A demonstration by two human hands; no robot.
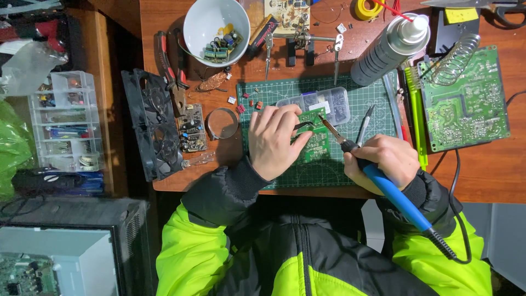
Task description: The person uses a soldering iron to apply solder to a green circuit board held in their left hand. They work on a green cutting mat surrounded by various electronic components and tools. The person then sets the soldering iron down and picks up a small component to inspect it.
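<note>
A reddish-brown wooden desk (493, 170) fills the upper scene under even, bright light. Beyond its left edge stands a darker wooden side surface (107, 82). Below that, nearer the viewer, sits a black cabinet (82, 211) with a pale grey panel (60, 246).

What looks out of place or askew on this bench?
Small parts lie loose off the cutting mat's corner. The spray can lies tipped on its side. Otherwise the left hand steadies the small green board while the right hand holds the soldering iron.
</note>
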